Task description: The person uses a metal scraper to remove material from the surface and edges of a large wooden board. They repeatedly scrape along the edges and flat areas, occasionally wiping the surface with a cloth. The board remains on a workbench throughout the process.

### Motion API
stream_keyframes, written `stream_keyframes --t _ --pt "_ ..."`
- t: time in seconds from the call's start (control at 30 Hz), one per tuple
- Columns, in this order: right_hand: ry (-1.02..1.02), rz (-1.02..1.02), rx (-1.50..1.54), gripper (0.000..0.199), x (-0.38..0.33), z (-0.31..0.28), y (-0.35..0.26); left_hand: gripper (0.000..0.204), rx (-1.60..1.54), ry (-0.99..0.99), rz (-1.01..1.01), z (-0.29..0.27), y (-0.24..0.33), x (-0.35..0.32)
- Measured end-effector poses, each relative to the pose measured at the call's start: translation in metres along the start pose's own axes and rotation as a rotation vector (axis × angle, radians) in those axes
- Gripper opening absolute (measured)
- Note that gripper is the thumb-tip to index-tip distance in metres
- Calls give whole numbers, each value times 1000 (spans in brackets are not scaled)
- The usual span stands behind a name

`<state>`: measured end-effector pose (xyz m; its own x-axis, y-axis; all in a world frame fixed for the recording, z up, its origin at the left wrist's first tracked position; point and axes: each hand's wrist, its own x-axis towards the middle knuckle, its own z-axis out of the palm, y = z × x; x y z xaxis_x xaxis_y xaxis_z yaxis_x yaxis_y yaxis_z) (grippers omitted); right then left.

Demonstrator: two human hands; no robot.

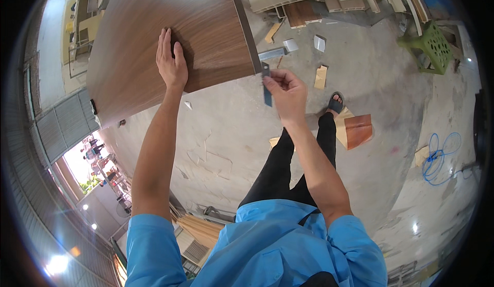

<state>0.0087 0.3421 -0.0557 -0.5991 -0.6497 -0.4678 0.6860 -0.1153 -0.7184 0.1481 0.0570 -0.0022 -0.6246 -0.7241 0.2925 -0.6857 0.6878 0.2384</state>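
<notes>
Head view, taken from largest thing to smallest:

- Concrete floor spreads under everything, well below both sets of fingers, scuffed and littered with offcuts.
- Wood-grain panel, brown and broad, lies up and to the left of the right fingers; its long axis runs away from the person, and its dark right edge ends at a near corner just beside those fingers.
- Left hand lies flat on the panel's face near its lower edge, fingers straight and close together, pressing on the surface and clamped on nothing.
- Right hand is off the panel, just beyond its near right corner; its fingers are pinched together on a small tool.
- Utility knife, slim, grey and blue, hangs roughly upright in that pinch, its upper end touching or just shy of the panel corner; I cannot tell which. Its long axis runs nearly parallel to the panel's right edge. The right hand is the nearer one to that edge; the left sits well inside the panel.
- Green plastic stool stands far right of the fingers.
- Blue cable coils on the floor, lower right.
- Veneer scrap, brown, lies beside the sandalled foot.
</notes>
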Motion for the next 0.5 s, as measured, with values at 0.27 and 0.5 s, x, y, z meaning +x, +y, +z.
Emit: stream_keyframes --t 0.27,0.5 --pt "-7 5 90 15 5 -4 1 49 -3 18 17 2 -5 -1" --pt "202 95 -61 16 5 -2 10 49 -27 47 34 3 -4 2"
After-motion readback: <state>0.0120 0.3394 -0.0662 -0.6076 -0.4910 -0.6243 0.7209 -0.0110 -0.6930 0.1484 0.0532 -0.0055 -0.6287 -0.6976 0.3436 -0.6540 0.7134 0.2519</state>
